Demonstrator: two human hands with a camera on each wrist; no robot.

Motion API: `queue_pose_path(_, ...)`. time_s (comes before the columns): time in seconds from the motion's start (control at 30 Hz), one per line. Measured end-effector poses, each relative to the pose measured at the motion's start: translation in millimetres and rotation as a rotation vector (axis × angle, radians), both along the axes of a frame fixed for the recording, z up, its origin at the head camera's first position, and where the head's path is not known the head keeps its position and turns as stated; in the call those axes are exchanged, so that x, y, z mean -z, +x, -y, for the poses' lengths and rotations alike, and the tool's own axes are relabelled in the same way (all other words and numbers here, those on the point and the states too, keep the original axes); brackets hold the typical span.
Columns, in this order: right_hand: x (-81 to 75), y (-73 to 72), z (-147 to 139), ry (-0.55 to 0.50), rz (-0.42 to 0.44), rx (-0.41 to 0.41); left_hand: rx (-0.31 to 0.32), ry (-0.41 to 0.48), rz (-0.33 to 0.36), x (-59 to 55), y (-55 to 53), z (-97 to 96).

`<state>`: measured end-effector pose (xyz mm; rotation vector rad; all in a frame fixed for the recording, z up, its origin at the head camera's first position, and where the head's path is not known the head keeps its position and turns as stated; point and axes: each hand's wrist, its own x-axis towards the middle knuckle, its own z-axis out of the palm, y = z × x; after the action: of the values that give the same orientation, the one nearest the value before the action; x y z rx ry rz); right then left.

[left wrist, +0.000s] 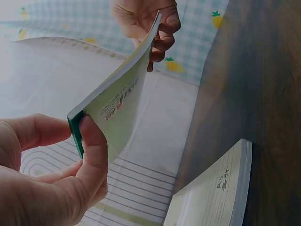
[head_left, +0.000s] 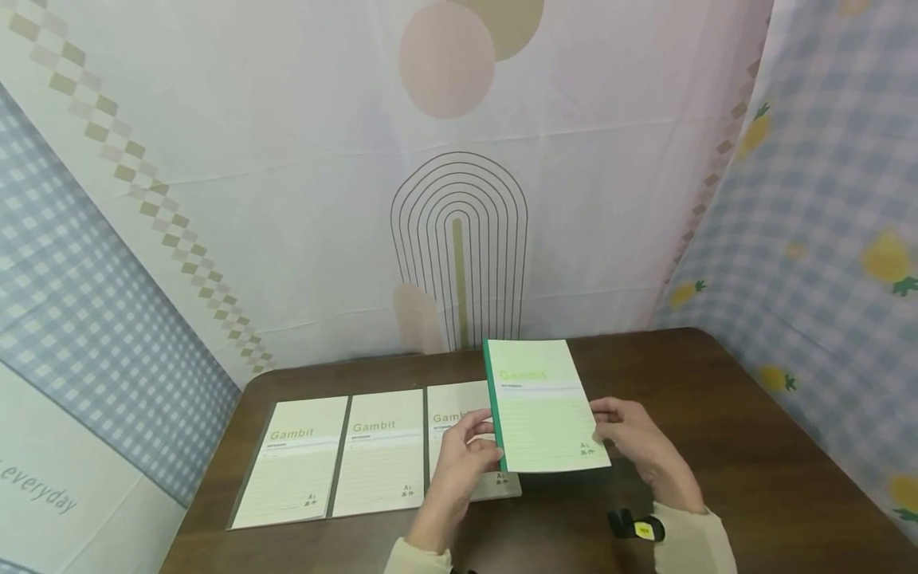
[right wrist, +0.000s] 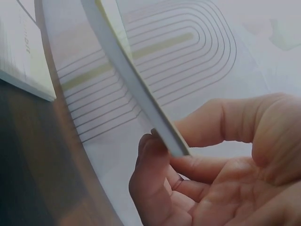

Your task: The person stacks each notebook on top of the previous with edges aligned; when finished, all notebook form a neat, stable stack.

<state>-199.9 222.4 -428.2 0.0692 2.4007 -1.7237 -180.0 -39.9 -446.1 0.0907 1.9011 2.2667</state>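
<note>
A pale green notebook with a green spine is held above the table, cover facing up in the head view. My left hand pinches its spine edge; the left wrist view shows thumb and fingers on either side of the green spine, with a barcode on the back cover. At the opposite edge, my right hand pinches the notebook between thumb and fingers. Three more notebooks lie in a row on the left: one at the far left, a middle one, and a third, partly hidden by my left hand and the held notebook.
The brown wooden table has rounded back corners. A patterned white cloth hangs right behind it, and a checked cloth with pineapples hangs at the right. A black strap with a yellow label is at my right wrist.
</note>
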Motion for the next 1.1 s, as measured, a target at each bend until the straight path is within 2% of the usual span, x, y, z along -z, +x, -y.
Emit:
queue_pose_path(0.13,-2.4,1.9,7,-0.01,-0.016,-0.004,-0.013,0.0,-0.013,0.1,1.6,6.8)
queue_pose_path(0.33,-4.2,2.9,18,-0.033,-0.04,-0.033,-0.04,-0.023,0.016,-1.2,2.7,19.0)
queue_pose_path(0.6,-4.4,2.5,29,-0.06,-0.038,-0.055,-0.061,-0.029,0.016,0.3,1.6,32.2)
queue_pose_path(0.83,-8.3,3.3,37,-0.105,-0.022,-0.082,-0.058,-0.031,0.001,0.1,2.0,44.3)
queue_pose_path(1.1,-4.2,4.3,46,-0.12,-0.039,-0.11,-0.059,-0.055,0.013,3.3,1.0,58.8)
